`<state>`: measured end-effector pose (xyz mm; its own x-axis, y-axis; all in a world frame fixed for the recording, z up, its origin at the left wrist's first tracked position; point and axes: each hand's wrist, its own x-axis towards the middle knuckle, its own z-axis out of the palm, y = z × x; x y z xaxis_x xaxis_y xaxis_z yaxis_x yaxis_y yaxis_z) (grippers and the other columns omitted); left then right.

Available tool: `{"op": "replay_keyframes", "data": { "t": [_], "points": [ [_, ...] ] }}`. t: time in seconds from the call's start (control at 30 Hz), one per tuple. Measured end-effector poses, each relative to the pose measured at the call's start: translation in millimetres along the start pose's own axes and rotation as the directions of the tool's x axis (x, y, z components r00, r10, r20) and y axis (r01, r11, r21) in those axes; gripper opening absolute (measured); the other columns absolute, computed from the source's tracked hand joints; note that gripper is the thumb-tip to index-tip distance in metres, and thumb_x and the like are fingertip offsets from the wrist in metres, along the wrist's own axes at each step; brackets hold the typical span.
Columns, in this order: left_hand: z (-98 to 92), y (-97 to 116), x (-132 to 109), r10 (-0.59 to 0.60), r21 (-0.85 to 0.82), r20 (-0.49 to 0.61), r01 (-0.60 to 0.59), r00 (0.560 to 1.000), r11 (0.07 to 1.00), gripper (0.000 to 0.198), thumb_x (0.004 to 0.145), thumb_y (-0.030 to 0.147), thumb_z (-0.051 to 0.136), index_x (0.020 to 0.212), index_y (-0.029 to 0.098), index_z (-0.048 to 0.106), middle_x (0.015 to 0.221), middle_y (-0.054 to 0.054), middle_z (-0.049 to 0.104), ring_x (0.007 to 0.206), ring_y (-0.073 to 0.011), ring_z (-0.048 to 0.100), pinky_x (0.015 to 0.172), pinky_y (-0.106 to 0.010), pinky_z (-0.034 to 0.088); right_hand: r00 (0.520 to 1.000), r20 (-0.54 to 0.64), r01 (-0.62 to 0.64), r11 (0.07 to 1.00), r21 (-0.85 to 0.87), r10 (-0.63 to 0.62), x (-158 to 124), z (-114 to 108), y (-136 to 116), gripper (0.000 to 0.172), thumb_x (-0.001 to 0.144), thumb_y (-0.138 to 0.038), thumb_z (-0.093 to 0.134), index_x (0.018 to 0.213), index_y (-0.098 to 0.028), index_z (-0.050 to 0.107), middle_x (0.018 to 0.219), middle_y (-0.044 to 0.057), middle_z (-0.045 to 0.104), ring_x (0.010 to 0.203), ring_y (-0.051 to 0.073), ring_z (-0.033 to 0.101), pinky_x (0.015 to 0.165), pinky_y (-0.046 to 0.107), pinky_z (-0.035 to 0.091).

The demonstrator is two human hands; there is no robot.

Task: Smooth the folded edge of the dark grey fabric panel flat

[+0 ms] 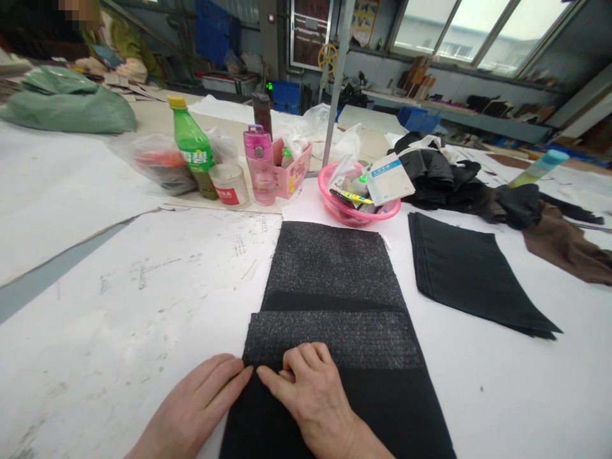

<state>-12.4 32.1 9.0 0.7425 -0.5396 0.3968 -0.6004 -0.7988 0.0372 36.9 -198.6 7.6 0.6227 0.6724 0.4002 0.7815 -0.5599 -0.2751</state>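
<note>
A long black fabric piece with a grey speckled surface lies lengthwise on the white table in front of me. Its near part is plain black, and a speckled strip is folded across the middle. At the left end of that strip, my left hand is closed on the fabric's edge between thumb and fingers. My right hand is just beside it, fingers curled and thumb pinching the cloth along the strip's lower edge. The two thumb tips are close together but apart.
To the right lies a stack of black fabric pieces, with heaped dark cloth behind. Beyond the fabric stand a pink basket of small items, a pink bottle, a glass jar and a green bottle. A person is at far left.
</note>
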Motion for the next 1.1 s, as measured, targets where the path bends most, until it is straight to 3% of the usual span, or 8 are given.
{"op": "replay_keyframes", "data": {
  "t": [0.4,0.6,0.8,0.97,1.1],
  "points": [
    [5.5,-9.4,-27.2,0.027,0.123,0.058,-0.034,0.998,0.992,0.035,0.097,0.018,0.035,0.120,0.021,0.060,0.117,-0.004,0.065,0.111,-0.0166,0.059,0.096,-0.027,0.048,1.000,0.007,0.009,1.000,-0.022,-0.009,-2.1,5.3,-0.2,0.031,0.094,-0.010,0.049,0.120,-0.026,0.055,0.083,0.001,0.049,0.077,0.016,0.044,0.071,0.034,0.030],
    [0.6,-7.4,-23.0,-0.005,0.186,-0.025,0.010,1.000,0.982,0.032,0.096,0.021,0.036,0.112,0.021,0.063,0.112,-0.005,0.066,0.106,-0.0185,0.060,0.095,-0.030,0.047,0.999,0.034,0.022,0.999,-0.026,-0.021,-0.6,1.0,-1.0,0.031,0.093,-0.009,0.049,0.119,-0.025,0.055,0.082,0.000,0.047,0.077,0.016,0.042,0.070,0.033,0.028],
    [4.3,21.3,-0.7,-0.001,0.134,-0.040,0.007,0.999,0.991,0.034,0.097,0.019,0.034,0.115,0.018,0.062,0.113,-0.007,0.066,0.105,-0.0177,0.061,0.095,-0.027,0.047,0.999,0.036,0.014,0.999,-0.048,-0.013,0.1,-0.4,-1.5,0.023,0.094,-0.012,0.049,0.111,-0.025,0.057,0.078,0.000,0.044,0.076,0.016,0.040,0.069,0.033,0.027],
    [9.5,13.5,-17.0,-0.031,0.129,-0.027,0.034,0.999,0.991,0.034,0.099,0.026,0.034,0.117,0.019,0.062,0.113,-0.006,0.066,0.103,-0.0181,0.062,0.090,-0.027,0.050,0.998,0.055,0.019,0.997,-0.075,-0.015,0.4,-0.5,-1.1,0.025,0.094,-0.013,0.050,0.114,-0.027,0.055,0.079,-0.001,0.045,0.077,0.017,0.041,0.069,0.033,0.027],
    [3.6,10.4,-18.8,-0.143,0.047,-0.026,0.144,0.989,0.988,0.032,0.098,0.032,0.041,0.123,0.020,0.058,0.116,-0.007,0.064,0.109,-0.0212,0.059,0.097,-0.033,0.048,0.999,0.050,0.015,0.997,-0.077,-0.011,0.3,0.7,-1.1,0.025,0.093,-0.013,0.051,0.113,-0.026,0.055,0.079,-0.001,0.044,0.077,0.017,0.042,0.069,0.033,0.028]
  ]
}}
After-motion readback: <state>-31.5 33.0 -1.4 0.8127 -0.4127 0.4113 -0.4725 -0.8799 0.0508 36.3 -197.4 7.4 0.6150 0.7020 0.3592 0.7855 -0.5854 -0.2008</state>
